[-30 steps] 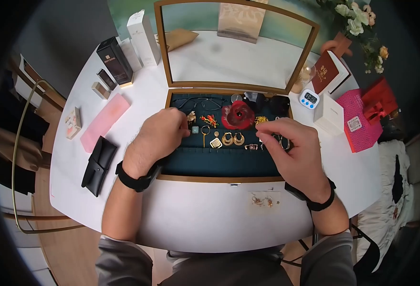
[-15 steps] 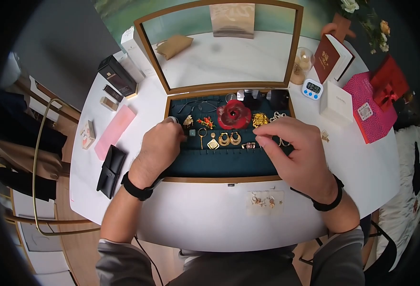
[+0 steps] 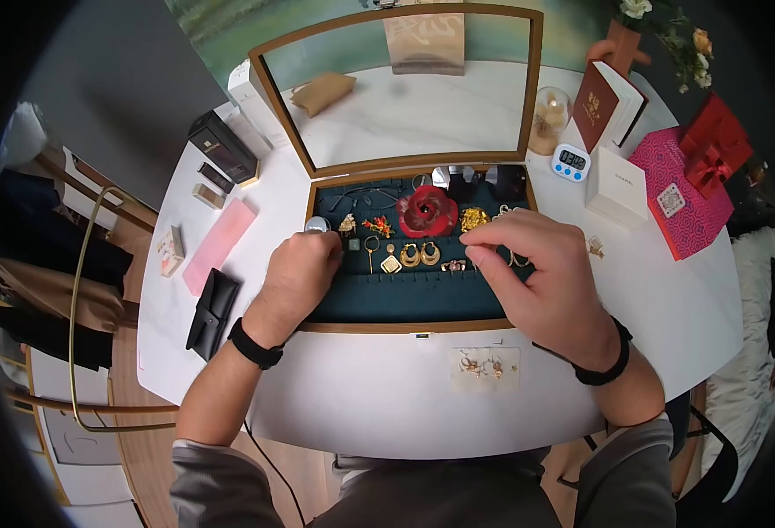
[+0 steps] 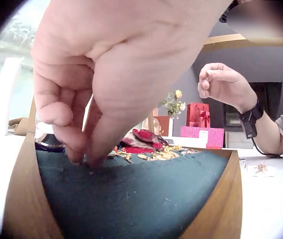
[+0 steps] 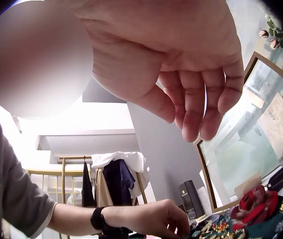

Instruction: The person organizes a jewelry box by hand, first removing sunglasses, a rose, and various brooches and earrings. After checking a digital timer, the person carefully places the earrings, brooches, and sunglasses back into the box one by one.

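My left hand (image 3: 295, 273) reaches down at the left side of a wooden jewellery box (image 3: 405, 329) lined with dark green velvet. Its thumb and finger come together right at the velvet (image 4: 131, 194) in the left wrist view; I cannot tell what, if anything, they pinch. A round silvery piece (image 3: 317, 224) sits just behind it. My right hand (image 3: 541, 273) hovers over the box's right side, fingers loosely bent and apart from the thumb, empty. Between the hands lie gold hoop earrings (image 3: 420, 254), a square gold pendant piece (image 3: 391, 264), a red flower (image 3: 427, 211) and a gold brooch (image 3: 473, 219).
The box's glass lid (image 3: 405, 164) stands raised behind. In front lies a clear bag of small earrings (image 3: 484, 368). On the left are a black case (image 3: 213, 312) and a pink strip (image 3: 220, 245); on the right, a timer (image 3: 570, 163), a white box (image 3: 617, 189) and a pink gift box (image 3: 669, 189).
The head view has shifted, bringing more of the table's right side into sight. My left hand has lowered slightly, uncovering the silvery piece. The right hand keeps nearly the same pose over the box.
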The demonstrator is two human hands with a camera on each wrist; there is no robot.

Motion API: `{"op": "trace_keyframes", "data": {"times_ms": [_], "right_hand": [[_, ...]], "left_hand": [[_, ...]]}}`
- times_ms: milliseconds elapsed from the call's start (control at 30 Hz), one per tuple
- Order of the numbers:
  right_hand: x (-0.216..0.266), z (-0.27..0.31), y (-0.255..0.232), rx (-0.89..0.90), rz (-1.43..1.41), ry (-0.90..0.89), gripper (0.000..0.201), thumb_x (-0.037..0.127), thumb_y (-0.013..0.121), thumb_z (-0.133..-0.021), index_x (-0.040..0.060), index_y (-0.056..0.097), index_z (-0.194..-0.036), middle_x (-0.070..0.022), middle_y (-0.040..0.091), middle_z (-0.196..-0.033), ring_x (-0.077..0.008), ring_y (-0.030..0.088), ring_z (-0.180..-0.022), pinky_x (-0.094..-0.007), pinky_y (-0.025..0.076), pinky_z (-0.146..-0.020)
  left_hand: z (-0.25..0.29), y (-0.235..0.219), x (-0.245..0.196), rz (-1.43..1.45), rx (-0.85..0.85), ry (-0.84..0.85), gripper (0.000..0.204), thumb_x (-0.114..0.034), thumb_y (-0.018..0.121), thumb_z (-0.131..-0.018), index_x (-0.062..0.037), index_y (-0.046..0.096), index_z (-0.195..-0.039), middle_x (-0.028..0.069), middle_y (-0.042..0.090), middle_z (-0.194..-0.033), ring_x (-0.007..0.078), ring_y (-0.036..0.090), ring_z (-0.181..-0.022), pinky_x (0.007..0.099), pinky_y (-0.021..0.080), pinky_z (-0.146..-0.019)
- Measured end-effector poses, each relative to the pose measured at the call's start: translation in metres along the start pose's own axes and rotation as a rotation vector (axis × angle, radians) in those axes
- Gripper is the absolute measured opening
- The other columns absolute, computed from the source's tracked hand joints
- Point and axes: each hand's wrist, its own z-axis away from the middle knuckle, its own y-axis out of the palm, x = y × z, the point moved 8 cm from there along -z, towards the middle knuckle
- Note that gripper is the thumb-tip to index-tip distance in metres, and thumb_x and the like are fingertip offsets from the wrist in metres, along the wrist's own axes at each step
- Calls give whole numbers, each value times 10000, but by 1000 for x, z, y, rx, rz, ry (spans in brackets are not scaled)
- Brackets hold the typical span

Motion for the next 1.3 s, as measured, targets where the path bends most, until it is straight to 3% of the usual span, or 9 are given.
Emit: {"op": "trace_keyframes", "data": {"times_ms": [200,467,800,1300], "right_hand": [[3,0,-3,-2,5,-5,69,-25,756,-917,-7,728,-978,-150,715,-833,-330,680,-747,-401,516,-674],[5,0,-5,-15,8,-27,66,-27,754,-919,-5,730,-977,-149,733,-859,-331,703,-786,-400,534,-705],[7,0,-6,-4,40,-21,73,-24,761,-915,1,730,-977,-148,734,-864,-336,705,-790,-407,534,-711],[4,1,-1,-13,36,-28,69,-19,764,-905,4,722,-954,-149,699,-821,-353,673,-751,-421,514,-683]], "left_hand": [[-2,2,3,-4,13,53,119,-71,784,-892,-46,768,-1007,209,771,-935,414,759,-908,490,625,-840],[-3,2,-1,117,118,39,164,-49,827,-868,-3,766,-1013,194,777,-920,389,759,-875,430,605,-817],[-2,7,-14,194,69,115,135,-43,822,-877,6,793,-999,190,778,-929,371,764,-841,406,610,-796],[0,10,-18,70,44,130,83,-68,812,-878,-28,795,-948,145,777,-937,364,755,-887,437,608,-827]]}}
